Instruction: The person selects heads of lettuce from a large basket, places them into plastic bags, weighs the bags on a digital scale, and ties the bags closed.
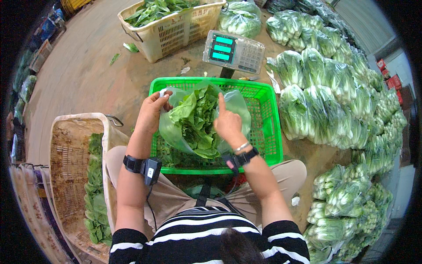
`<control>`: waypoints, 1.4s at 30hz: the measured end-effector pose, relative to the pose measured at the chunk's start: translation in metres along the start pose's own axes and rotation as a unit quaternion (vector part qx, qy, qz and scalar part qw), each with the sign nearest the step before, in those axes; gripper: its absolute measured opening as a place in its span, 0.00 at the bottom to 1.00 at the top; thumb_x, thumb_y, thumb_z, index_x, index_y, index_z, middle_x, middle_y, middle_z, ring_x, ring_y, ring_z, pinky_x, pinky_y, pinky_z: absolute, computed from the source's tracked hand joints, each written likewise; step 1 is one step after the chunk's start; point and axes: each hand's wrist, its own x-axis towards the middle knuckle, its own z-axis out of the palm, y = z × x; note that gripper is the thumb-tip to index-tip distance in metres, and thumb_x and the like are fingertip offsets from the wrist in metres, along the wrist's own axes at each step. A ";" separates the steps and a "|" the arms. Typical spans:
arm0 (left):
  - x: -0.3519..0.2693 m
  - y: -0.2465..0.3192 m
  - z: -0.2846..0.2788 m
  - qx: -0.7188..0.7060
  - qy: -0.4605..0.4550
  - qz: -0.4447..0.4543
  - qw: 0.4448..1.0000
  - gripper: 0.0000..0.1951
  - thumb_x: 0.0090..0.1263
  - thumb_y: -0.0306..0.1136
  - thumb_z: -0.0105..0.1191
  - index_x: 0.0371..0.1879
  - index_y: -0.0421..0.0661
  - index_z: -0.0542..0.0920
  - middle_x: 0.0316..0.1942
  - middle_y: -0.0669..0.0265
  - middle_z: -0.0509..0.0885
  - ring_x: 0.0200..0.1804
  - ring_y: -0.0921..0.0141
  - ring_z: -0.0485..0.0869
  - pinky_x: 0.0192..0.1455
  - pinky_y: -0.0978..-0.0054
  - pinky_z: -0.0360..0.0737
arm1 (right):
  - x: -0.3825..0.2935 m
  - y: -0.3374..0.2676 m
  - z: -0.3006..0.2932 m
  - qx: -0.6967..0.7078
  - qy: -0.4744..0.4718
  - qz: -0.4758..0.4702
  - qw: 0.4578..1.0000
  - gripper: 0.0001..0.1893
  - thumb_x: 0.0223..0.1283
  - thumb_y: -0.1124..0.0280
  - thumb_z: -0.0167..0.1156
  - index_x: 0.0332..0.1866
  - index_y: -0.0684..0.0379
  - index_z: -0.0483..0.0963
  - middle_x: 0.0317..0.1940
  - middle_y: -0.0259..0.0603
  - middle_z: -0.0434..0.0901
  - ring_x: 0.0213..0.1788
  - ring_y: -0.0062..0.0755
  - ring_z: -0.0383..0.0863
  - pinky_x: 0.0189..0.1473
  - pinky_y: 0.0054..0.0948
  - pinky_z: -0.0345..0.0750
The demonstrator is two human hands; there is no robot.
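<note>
A clear plastic bag [176, 135] with leafy green lettuce [197, 120] in it lies over a green plastic basket [278, 132] in front of me. My left hand [153, 110] pinches the bag's rim at its left side; something small and white shows at the fingertips. On the other side, my right hand [229, 123] rests against the bag and leaves, index finger stretched forward and the others curled under. Whether those curled fingers grip the film is hidden. Dark straps circle both forearms.
A digital scale display [234, 51] stands beyond the basket. Crates of greens stand at far left-centre [171, 31] and by my left knee [107, 145]. Bagged leafy vegetables [316, 105] are piled along the right. A knife [250, 78] lies behind the basket's far rim.
</note>
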 end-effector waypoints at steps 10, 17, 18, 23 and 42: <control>0.001 -0.007 -0.009 0.121 0.032 0.032 0.992 0.11 0.59 0.32 0.52 0.35 0.37 0.76 0.25 0.68 0.77 0.28 0.78 0.73 0.33 0.81 0.67 | -0.088 0.102 -0.089 0.435 0.215 0.052 0.873 0.29 0.52 0.70 0.56 0.60 0.64 0.57 0.42 0.48 0.74 0.43 0.34 0.75 0.49 0.30 0.71; 0.000 -0.003 -0.003 0.135 0.038 0.032 0.990 0.08 0.59 0.32 0.52 0.28 0.39 0.76 0.21 0.70 0.75 0.24 0.79 0.70 0.28 0.82 0.64 | -0.108 -0.032 -0.062 0.273 0.097 -0.342 0.894 0.12 0.49 0.77 0.54 0.42 0.63 0.71 0.38 0.50 0.75 0.42 0.48 0.74 0.46 0.35 0.72; -0.001 -0.001 -0.002 0.130 0.041 0.020 0.990 0.08 0.59 0.32 0.52 0.28 0.39 0.76 0.19 0.71 0.74 0.22 0.79 0.69 0.26 0.82 0.63 | -0.088 -0.053 -0.055 0.320 0.101 -0.372 0.866 0.08 0.50 0.77 0.52 0.37 0.63 0.71 0.35 0.48 0.76 0.40 0.49 0.75 0.42 0.36 0.72; -0.009 0.005 0.001 0.127 0.083 -0.014 0.988 0.09 0.61 0.32 0.49 0.30 0.38 0.78 0.15 0.73 0.69 0.17 0.80 0.65 0.20 0.82 0.61 | 0.007 -0.132 0.005 -0.056 -0.085 -0.293 0.951 0.13 0.49 0.71 0.48 0.40 0.63 0.72 0.39 0.51 0.75 0.45 0.46 0.75 0.47 0.42 0.72; 0.010 -0.016 0.005 0.089 0.023 0.054 0.994 0.12 0.55 0.36 0.51 0.24 0.37 0.79 0.17 0.56 0.79 0.20 0.63 0.78 0.28 0.65 0.74 | 0.043 -0.019 0.123 -0.385 0.116 -0.476 0.782 0.31 0.49 0.55 0.53 0.61 0.50 0.60 0.62 0.54 0.53 0.65 0.63 0.45 0.60 0.66 0.41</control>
